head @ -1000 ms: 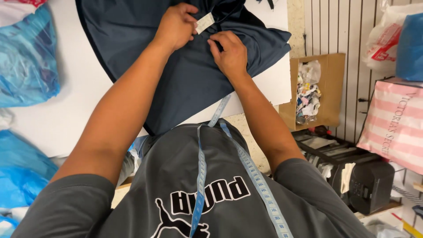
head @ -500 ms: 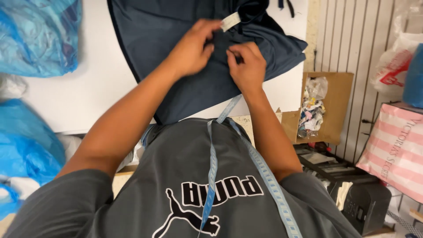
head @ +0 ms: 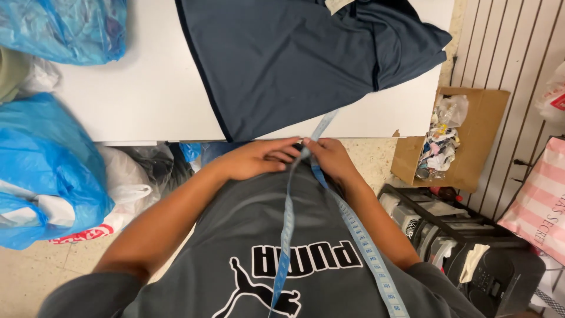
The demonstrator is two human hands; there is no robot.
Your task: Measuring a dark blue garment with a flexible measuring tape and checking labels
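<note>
A dark blue garment [head: 294, 59] lies spread on the white table [head: 135, 94], its hem reaching the near edge. A light blue measuring tape [head: 359, 229] hangs around my neck and down my grey shirt. My left hand [head: 265, 158] and my right hand [head: 329, 158] meet at my chest just below the table edge, fingers pinching the tape where its two strands cross. One end of the tape [head: 323, 125] runs up onto the garment's hem.
Blue plastic bags [head: 47, 171] sit at the left, on the table corner and on the floor. A cardboard box of fabric scraps [head: 453, 141] stands at the right by a slatted wall. A pink striped bag [head: 538, 200] and black items [head: 471, 247] lie lower right.
Both hands have come back from the garment's white label near its collar to my chest, and now hold the measuring tape. The view has tilted so the garment sits higher.
</note>
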